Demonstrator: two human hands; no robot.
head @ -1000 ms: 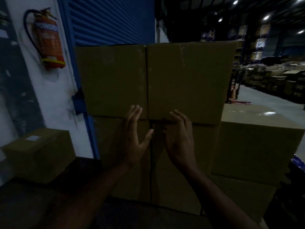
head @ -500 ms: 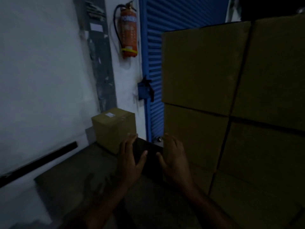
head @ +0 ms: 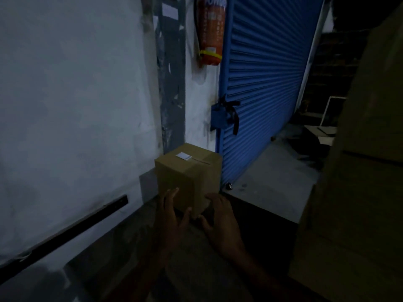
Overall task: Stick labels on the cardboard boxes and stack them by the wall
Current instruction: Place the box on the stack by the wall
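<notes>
A small cardboard box [head: 187, 177] stands on the floor [head: 272, 192] in the corner, close against the white wall [head: 76, 105] and just beside the blue roller shutter [head: 261, 83]. A white label [head: 183, 156] is already stuck on its top flap, next to the tape seam, so for this box the labelling looks done and it sits in place by the wall.

Both hands reach toward its lower front. The left hand [head: 171, 216] has its fingers straight and spread, the tips lying over the front face near the bottom edge; whether they actually touch the cardboard cannot be told in the dim light. The right hand [head: 222, 221] has loosely bent fingers at the box's near bottom corner, holding nothing that can be seen.

Only this one box shows at the wall, with nothing stacked on it. Larger boxes [head: 359, 171] rise at the right edge, well apart from it; no label shows on the sides in view. The stacking appears to be at an early stage, with most work left. A fire extinguisher [head: 210, 31] hangs above.
</notes>
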